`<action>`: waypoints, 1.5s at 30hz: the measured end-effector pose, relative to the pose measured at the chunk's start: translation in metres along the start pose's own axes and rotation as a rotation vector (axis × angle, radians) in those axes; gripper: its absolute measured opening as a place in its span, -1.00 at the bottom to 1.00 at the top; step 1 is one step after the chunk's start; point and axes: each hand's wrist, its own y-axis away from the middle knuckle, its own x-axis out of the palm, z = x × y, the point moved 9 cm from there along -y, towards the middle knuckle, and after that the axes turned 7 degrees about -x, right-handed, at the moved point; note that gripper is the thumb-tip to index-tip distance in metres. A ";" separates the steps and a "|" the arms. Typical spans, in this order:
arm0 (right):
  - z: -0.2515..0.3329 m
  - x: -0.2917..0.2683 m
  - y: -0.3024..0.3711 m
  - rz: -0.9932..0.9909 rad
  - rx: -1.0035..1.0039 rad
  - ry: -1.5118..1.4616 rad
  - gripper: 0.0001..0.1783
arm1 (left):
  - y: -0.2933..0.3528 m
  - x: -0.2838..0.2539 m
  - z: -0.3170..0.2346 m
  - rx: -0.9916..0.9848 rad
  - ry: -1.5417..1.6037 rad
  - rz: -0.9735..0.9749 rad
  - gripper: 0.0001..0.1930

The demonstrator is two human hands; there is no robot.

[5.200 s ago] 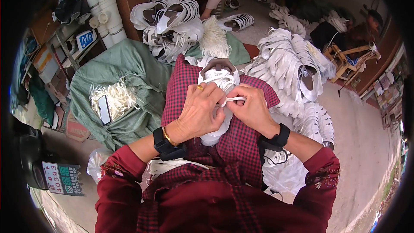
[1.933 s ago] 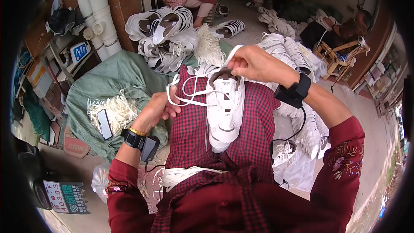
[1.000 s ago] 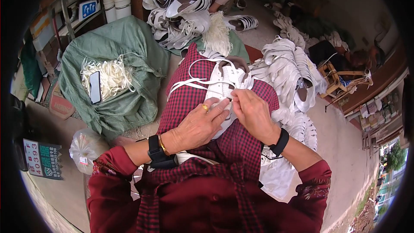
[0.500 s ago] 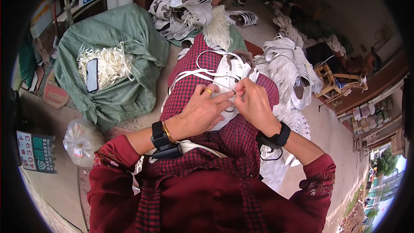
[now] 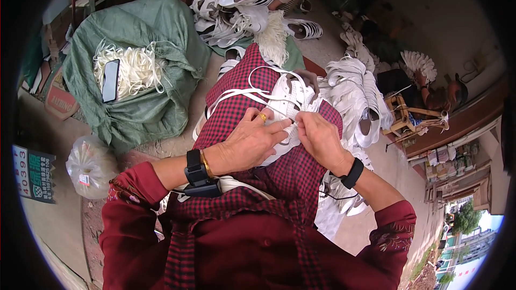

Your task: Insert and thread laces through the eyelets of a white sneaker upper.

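Note:
A white shoe upper [image 5: 293,96] with a brown-grey lining lies across my lap on a red-and-black checked apron [image 5: 228,123], toe end toward me. My left hand [image 5: 251,138] grips its left side, index finger stretched over the toe end. Close by on the right, my right hand [image 5: 321,138] has thumb and forefinger pinched at the eyelets, seemingly on the lace; its tip is hidden by the fingers. Long white shoelaces [image 5: 242,92] loop from the upper over the apron to the left.
A green sack [image 5: 156,21] at the left holds a heap of white laces [image 5: 141,70] with a phone [image 5: 110,81] on top. Piles of white uppers [image 5: 352,80] lie ahead and right. A filled plastic bag [image 5: 90,167] sits left, a wooden stool [image 5: 400,115] right.
The view has shifted slightly. My right fingertips have moved a little toward me and right at the eyelets. At the back right, a person's hand now holds up a white bundle.

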 end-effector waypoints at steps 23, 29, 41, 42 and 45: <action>-0.015 -0.008 0.015 -0.141 -0.006 -0.111 -0.79 | -0.008 -0.014 0.003 -0.053 0.216 0.038 -0.50; -0.025 -0.008 0.016 -0.171 0.033 -0.277 -0.83 | -0.026 -0.029 0.009 -0.014 0.411 -0.152 -0.61; -0.024 -0.002 0.019 -0.246 0.100 -0.209 -0.90 | -0.065 -0.039 0.000 -0.113 -0.131 -0.165 -0.83; -0.025 -0.002 0.019 -0.258 0.099 -0.215 -0.90 | -0.065 -0.039 -0.002 -0.109 -0.143 -0.159 -0.83; -0.026 0.005 0.018 -0.206 0.099 -0.156 -0.89 | -0.067 -0.041 -0.012 -0.046 -0.095 -0.147 -0.85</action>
